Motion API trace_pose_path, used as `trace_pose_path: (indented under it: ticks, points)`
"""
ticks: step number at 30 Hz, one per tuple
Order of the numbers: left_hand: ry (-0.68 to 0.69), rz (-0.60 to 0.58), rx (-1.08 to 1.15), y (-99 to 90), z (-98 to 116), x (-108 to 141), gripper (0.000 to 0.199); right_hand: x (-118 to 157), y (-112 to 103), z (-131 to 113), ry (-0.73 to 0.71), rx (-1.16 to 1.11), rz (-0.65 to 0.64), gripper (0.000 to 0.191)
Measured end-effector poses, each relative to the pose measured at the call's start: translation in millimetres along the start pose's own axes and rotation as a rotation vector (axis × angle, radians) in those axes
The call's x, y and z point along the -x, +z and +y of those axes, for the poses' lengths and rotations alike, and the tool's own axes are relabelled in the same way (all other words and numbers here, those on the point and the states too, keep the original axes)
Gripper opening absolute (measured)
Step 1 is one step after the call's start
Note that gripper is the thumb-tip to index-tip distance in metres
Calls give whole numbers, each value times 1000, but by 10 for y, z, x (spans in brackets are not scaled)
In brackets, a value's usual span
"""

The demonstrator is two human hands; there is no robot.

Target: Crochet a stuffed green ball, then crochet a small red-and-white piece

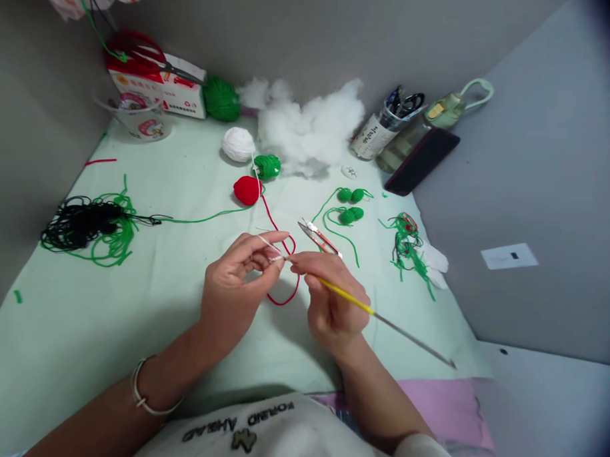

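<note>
My left hand (237, 284) is closed in a pinch on a small strip of white crochet (276, 258), with white yarn running over its fingers. In my right hand (340, 297) is a crochet hook (347, 295) with a yellow grip and a grey shaft pointing down to the right. Its working tip meets the white stitches between both hands, too small to make out. The white yarn leads back to a white yarn ball (238, 145). Just beyond my hands lie thread snips (319, 238) and a loop of red yarn (283, 302).
A red ball (247, 190), green yarn balls (221, 98) and white stuffing (309, 128) lie at the back. Tangled black yarn (82, 223) is at left, yarn scraps (408, 248) at right. A pen cup (376, 134), bottle (407, 141) and phone (423, 161) stand back right.
</note>
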State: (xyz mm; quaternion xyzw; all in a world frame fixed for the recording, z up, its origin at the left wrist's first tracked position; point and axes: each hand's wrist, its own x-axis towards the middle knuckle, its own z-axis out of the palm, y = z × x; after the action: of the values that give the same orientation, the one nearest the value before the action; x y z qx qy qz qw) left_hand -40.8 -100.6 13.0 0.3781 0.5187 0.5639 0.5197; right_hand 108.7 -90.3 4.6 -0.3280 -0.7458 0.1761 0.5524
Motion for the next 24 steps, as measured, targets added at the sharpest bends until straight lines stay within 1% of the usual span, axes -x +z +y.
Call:
trace_pose_path:
  ticks: [1, 4, 5, 7, 12, 14, 19, 24]
  points:
    - [-21, -22, 20, -5, 0, -4, 25, 0, 4, -4, 28, -19, 23, 21]
    - [-141, -133, 139, -33, -13, -33, 30, -25, -1, -18, 242, -163, 97, 20]
    - [-171, -156, 170, -42, -18, -44, 30, -39, -6, -20, 306, -208, 110, 20]
    - [-211, -173, 218, -54, -21, -63, 31, -63, -14, -21, 372, -260, 121, 19]
    - [-273, -183, 284, -58, -4, -81, 32, -72, -19, -5, 423, -301, 121, 18]
    - [-267, -189, 274, -56, -9, -79, 32, -63, -18, 1, 433, -318, 116, 18]
    - [-196, -197, 180, -56, -48, -68, 34, -50, -10, 10, 445, -365, 119, 16]
    - [-235, -221, 226, -78, -57, -89, 31, -52, -19, 22, 464, -351, 94, 17]
